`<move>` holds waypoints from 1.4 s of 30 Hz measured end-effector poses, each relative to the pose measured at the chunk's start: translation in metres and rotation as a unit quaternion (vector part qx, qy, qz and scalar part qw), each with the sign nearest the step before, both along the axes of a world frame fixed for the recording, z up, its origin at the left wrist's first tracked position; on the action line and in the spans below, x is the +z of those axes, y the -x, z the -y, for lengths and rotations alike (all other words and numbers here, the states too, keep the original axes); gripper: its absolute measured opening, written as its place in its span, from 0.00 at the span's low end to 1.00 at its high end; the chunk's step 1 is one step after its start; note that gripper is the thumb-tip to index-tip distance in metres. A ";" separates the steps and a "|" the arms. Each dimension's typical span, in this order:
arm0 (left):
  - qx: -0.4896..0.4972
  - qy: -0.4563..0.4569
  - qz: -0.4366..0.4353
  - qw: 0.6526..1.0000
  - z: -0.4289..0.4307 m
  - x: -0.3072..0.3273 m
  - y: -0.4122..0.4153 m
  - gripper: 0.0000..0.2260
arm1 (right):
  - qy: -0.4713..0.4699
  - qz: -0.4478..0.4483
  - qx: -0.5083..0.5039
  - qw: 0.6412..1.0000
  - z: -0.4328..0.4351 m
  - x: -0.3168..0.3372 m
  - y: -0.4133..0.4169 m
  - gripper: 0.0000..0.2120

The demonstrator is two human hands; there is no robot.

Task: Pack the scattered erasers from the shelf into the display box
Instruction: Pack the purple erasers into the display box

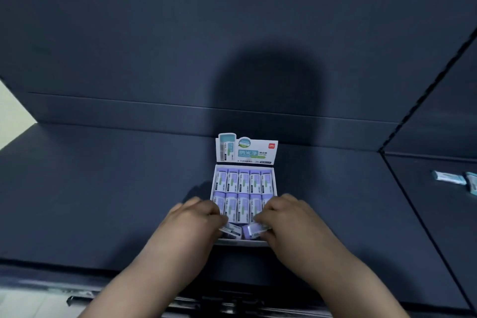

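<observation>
Leaning over the dark shelf (103,188), the person has both hands down at the front of the display box (240,241), which sits mid-shelf w/ its printed lid flap (246,151) standing upright at the back, close to the rear panel.

Inside: back row of erasers (244,180) is full, 5 across, purple ends up. Middle row (242,205) also looks packed, though its outer ends are partly hidden by knuckles. Front row isn't neat: 2 loose pcs lie tilted there.

R hand (289,217) is at the box's front-right corner, fingers curled round the right end of a purple eraser (254,230) that lies slanted on its side, so it's grasping that one.

L hand (196,219) is at the front-left corner, fingers bent down over the left end of a white-sleeved eraser (232,231). Fingertips are hidden, so can't tell if it's actually gripped or just touched.

Off to the right, on the next shelf section, 2 teal erasers (450,178) lie flat, well apart from the box.

A head-shaped shadow (263,85) falls on the back panel.
</observation>
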State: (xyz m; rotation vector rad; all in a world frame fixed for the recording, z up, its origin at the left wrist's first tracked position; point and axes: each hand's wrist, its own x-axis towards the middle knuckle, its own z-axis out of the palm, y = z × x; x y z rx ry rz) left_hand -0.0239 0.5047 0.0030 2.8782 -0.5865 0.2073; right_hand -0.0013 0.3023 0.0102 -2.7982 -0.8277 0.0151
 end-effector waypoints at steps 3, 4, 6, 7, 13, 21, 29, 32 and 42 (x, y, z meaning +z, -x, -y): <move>-0.036 -0.004 -0.033 0.999 -0.002 -0.002 -0.003 0.16 | 0.000 -0.018 -0.035 0.999 -0.005 0.001 0.003 0.17; -0.042 -0.005 -0.040 0.998 -0.003 -0.004 -0.005 0.16 | 0.001 -0.022 -0.043 0.999 -0.006 0.000 0.004 0.17; -0.049 -0.014 -0.051 0.997 -0.002 -0.001 -0.007 0.14 | 0.017 -0.024 -0.049 0.998 -0.007 0.000 0.004 0.16; -0.045 -0.017 -0.059 0.997 0.000 0.001 -0.007 0.11 | 0.021 -0.028 -0.051 0.998 -0.006 -0.001 0.004 0.16; -0.009 -0.029 -0.076 0.997 0.007 0.012 -0.017 0.12 | 0.033 -0.062 -0.058 0.996 -0.008 0.010 -0.005 0.11; -0.007 -0.056 -0.084 0.995 0.008 0.010 -0.023 0.11 | 0.012 -0.081 -0.057 0.995 -0.009 0.007 -0.012 0.11; -0.021 -0.047 -0.071 0.996 0.007 0.009 -0.022 0.10 | -0.045 -0.074 -0.079 0.993 -0.007 0.003 -0.005 0.10; -0.042 -0.067 -0.088 0.993 0.005 0.011 -0.025 0.09 | -0.071 -0.085 -0.101 0.989 -0.008 0.006 -0.004 0.10; -0.078 -0.085 -0.036 0.993 0.012 0.024 -0.037 0.15 | -0.048 -0.060 -0.195 0.978 -0.015 0.026 -0.001 0.16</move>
